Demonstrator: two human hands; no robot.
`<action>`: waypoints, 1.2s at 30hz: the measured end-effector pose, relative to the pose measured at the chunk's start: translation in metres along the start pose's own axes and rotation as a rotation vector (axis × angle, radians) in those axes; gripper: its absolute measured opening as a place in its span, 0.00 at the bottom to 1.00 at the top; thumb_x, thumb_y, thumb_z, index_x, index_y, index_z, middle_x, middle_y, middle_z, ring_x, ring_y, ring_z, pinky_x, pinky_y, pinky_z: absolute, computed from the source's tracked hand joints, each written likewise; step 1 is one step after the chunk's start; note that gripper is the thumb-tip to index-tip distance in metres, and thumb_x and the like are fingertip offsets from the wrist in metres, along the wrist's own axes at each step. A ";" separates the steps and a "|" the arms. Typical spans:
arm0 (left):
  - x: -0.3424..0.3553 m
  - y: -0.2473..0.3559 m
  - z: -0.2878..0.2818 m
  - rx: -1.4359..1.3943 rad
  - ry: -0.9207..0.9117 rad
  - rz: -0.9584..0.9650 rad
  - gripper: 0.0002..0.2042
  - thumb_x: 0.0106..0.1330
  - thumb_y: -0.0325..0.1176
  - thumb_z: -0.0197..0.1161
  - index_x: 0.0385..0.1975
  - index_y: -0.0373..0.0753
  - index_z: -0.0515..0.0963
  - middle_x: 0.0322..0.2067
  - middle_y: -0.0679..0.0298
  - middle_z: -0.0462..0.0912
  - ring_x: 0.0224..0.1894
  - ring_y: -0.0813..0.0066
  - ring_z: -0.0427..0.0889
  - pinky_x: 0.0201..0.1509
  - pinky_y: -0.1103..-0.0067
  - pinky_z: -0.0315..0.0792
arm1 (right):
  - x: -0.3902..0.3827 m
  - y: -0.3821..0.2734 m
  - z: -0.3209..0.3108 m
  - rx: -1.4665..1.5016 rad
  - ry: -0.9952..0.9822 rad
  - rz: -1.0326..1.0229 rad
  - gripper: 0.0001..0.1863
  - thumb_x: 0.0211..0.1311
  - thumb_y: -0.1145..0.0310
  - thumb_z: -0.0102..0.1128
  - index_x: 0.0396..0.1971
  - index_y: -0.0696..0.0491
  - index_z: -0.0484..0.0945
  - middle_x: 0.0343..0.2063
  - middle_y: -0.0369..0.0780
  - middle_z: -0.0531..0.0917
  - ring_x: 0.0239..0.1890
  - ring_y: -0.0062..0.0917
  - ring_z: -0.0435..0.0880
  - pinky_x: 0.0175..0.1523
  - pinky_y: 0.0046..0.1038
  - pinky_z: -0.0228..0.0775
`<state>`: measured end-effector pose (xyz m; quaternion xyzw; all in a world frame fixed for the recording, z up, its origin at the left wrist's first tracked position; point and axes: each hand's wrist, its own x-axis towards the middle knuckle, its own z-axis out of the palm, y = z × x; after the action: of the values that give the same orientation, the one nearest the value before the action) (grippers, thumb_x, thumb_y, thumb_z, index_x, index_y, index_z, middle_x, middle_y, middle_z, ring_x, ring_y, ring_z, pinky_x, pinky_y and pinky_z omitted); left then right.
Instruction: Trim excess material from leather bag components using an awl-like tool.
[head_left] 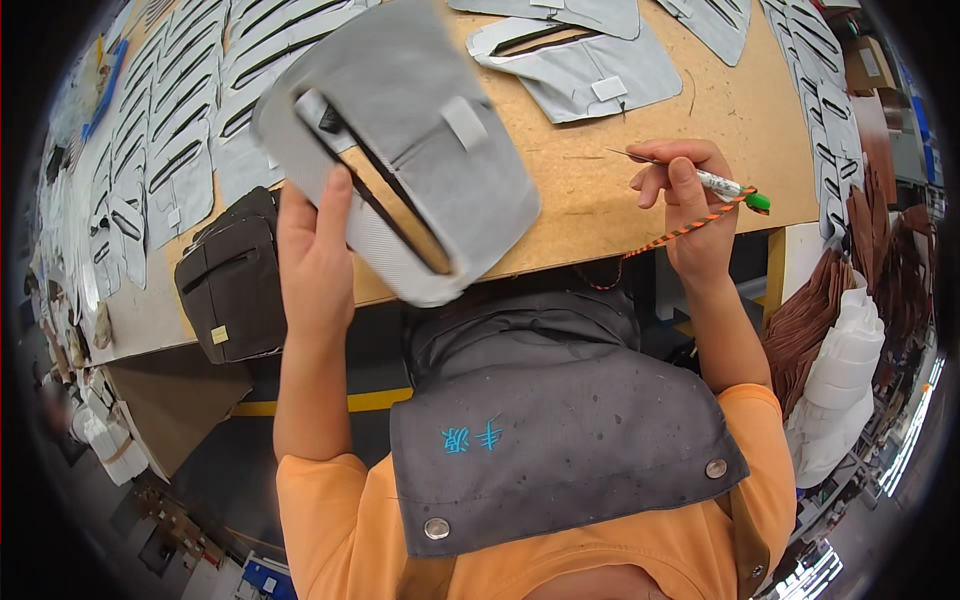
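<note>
My left hand (318,235) is closed on the left edge of a grey fabric panel (440,90), its thumb lying on the front. The panel is tilted up off the table and has a long slit opening with dark edges and a small white tab. In my right hand (695,205), held above the table's front edge, is an awl (720,184) with a thin pointed metal tip, a pale handle and a green end. An orange-and-black cord (690,230) hangs from the handle. The awl's tip points left toward the panel, apart from it.
Similar grey panels (610,65) lie on the wooden table (740,130), with overlapping rows at the left. A dark brown bag (235,275) sits at the table's front edge beside my left forearm. Brown material (815,310) and a white bundle (840,370) hang at the right.
</note>
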<state>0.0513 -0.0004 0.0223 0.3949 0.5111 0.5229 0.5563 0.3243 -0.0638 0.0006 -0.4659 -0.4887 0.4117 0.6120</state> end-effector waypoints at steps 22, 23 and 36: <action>0.005 -0.030 0.012 0.975 -0.885 0.778 0.12 0.55 0.25 0.63 0.39 0.41 0.78 0.49 0.69 0.79 0.56 0.67 0.73 0.61 0.69 0.60 | 0.033 0.010 0.032 -0.195 -0.431 0.424 0.10 0.67 0.67 0.55 0.32 0.59 0.78 0.23 0.34 0.80 0.25 0.13 0.77 0.31 0.17 0.71; 0.005 -0.031 0.012 0.986 -0.883 0.776 0.12 0.55 0.25 0.63 0.39 0.42 0.78 0.49 0.69 0.79 0.56 0.67 0.73 0.61 0.69 0.60 | 0.037 0.007 0.032 -0.171 -0.450 0.492 0.10 0.67 0.67 0.56 0.32 0.58 0.78 0.22 0.34 0.80 0.24 0.13 0.77 0.30 0.17 0.70; 0.001 -0.030 0.014 1.047 -0.843 0.699 0.11 0.54 0.24 0.62 0.37 0.45 0.79 0.50 0.73 0.79 0.57 0.70 0.73 0.64 0.68 0.57 | 0.007 0.012 0.021 -0.655 -0.627 -0.355 0.07 0.56 0.68 0.64 0.26 0.53 0.76 0.29 0.38 0.83 0.20 0.23 0.78 0.26 0.23 0.68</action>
<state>0.0702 -0.0024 -0.0047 0.9130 0.2818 0.1624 0.2464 0.3048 -0.0506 -0.0075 -0.3970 -0.8254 0.2461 0.3170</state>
